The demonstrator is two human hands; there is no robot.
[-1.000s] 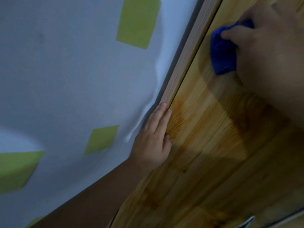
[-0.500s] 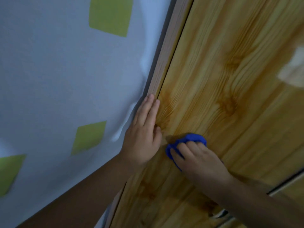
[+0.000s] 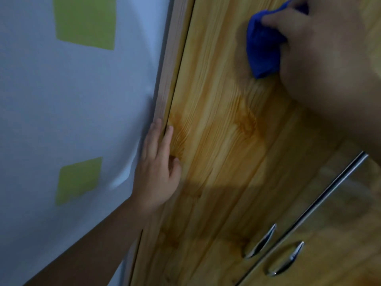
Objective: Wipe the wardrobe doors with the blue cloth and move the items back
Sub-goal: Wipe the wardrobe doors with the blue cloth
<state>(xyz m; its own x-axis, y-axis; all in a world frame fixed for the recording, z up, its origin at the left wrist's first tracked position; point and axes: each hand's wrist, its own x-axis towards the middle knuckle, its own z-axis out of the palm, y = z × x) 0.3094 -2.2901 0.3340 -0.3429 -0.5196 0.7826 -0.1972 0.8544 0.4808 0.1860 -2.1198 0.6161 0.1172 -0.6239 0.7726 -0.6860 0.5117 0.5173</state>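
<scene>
The pine wardrobe door (image 3: 222,153) fills the right half of the head view, its grain running up and down. My right hand (image 3: 321,50) is at the top right, close to the camera, pressing the bunched blue cloth (image 3: 261,44) flat against the door. My left hand (image 3: 158,170) rests flat on the door's left edge, fingers pointing up and spread over the gap beside the wardrobe frame (image 3: 171,65). It holds nothing.
Two curved metal handles (image 3: 261,242) (image 3: 288,259) sit at the lower right, on either side of the dark gap between the doors. A grey-white wall (image 3: 61,112) with green rectangles (image 3: 86,19) lies to the left.
My right hand with the cloth has swept from the door's lower part, beside my left hand, up to the top right. My left hand has stayed on the door edge.
</scene>
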